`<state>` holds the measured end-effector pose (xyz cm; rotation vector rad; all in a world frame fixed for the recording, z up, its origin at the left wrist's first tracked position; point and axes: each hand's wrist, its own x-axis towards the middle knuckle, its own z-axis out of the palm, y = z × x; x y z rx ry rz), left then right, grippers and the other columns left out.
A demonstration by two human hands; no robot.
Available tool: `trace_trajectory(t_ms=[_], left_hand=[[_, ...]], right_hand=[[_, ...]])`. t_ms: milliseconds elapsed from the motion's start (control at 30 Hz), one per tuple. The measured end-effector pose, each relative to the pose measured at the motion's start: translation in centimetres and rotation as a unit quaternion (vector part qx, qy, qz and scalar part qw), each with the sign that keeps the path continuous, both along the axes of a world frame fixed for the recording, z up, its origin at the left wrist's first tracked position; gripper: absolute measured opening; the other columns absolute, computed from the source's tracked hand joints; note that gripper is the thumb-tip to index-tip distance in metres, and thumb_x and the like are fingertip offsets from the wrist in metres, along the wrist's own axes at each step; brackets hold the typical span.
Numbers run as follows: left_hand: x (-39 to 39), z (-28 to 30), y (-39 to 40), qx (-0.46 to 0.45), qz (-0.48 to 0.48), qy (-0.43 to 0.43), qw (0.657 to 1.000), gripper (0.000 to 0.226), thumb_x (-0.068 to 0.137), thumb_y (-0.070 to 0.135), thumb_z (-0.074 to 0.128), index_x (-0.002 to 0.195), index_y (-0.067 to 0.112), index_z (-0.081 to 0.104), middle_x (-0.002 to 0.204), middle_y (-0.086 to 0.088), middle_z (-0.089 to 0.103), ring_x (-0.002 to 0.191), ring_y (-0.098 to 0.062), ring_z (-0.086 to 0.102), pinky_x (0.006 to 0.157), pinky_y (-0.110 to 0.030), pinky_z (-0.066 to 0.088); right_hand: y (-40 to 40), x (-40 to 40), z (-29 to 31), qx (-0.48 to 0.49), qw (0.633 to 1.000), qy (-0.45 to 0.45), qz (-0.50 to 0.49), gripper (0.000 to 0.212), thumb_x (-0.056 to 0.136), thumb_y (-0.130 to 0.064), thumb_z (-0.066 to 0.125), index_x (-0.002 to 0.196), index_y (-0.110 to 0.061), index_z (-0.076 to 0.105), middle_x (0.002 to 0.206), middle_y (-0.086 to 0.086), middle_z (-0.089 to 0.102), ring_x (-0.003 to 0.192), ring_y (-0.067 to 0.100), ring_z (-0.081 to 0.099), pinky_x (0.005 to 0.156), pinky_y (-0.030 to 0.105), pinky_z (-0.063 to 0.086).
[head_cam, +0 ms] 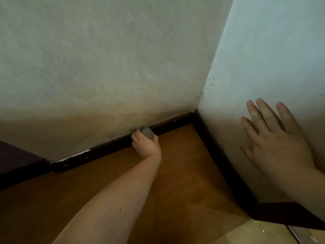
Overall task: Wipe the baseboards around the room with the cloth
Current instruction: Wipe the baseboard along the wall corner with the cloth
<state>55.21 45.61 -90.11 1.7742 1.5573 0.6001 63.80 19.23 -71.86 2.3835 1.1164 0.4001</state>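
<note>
Left hand (146, 144) reaching down into a room corner, fingers curled round a bunched grey cloth (147, 132) and pressing it against the top edge of the dark baseboard (109, 148) where that edge meets the pale wall (105, 59). Cloth touching both wall and baseboard, left of the inner corner, with a bare stretch of baseboard between it and the corner. Right hand (274, 138) flat against the side wall (272, 50), fingers straight and spread, holding nothing, well above the second run of dark baseboard (219, 159) along that wall. Between the two runs, open brown wooden floor (175, 182), crossed only by the left forearm. White flecks and a chipped pale strip along the baseboard's upper edge toward the left. Dark furniture edge (15, 159) at far left, butting against the wall and baseboard there.
</note>
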Motion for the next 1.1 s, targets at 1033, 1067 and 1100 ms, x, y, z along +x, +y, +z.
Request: trace_trajectory(t_ms=[1033,1067,1100], left_hand=[[14.3,1.5,-5.4,0.027,-0.347,0.049,0.936,0.062,0.087,0.021,0.072,0.142,0.011,0.047,0.145,-0.011,0.044,0.130,-0.032,0.045,0.109,-0.038,0.035],[14.2,1.4,-5.3,0.030,-0.352,0.046,0.935,0.062,0.086,0.021,0.072,0.142,0.012,0.047,0.145,-0.011,0.045,0.130,-0.032,0.046,0.108,-0.038,0.036],[14.2,1.3,-5.2,0.031,-0.357,0.044,0.933,0.061,0.086,0.021,0.072,0.141,0.012,0.048,0.144,-0.011,0.046,0.129,-0.032,0.046,0.107,-0.038,0.037]], right_hand=[[0.0,-1.3,0.7,-0.097,0.994,-0.002,-0.049,0.074,0.103,-0.049,0.011,0.151,-0.001,-0.019,0.145,0.036,-0.043,0.135,0.048,-0.043,0.097,0.057,-0.041],[-0.1,-1.3,0.6,-0.096,0.994,-0.005,-0.046,0.074,0.103,-0.049,0.011,0.151,-0.001,-0.019,0.145,0.036,-0.043,0.135,0.049,-0.042,0.097,0.058,-0.041],[-0.1,-1.3,0.6,-0.098,0.994,-0.009,-0.043,0.074,0.103,-0.049,0.011,0.151,-0.002,-0.017,0.145,0.036,-0.042,0.135,0.049,-0.042,0.097,0.058,-0.041]])
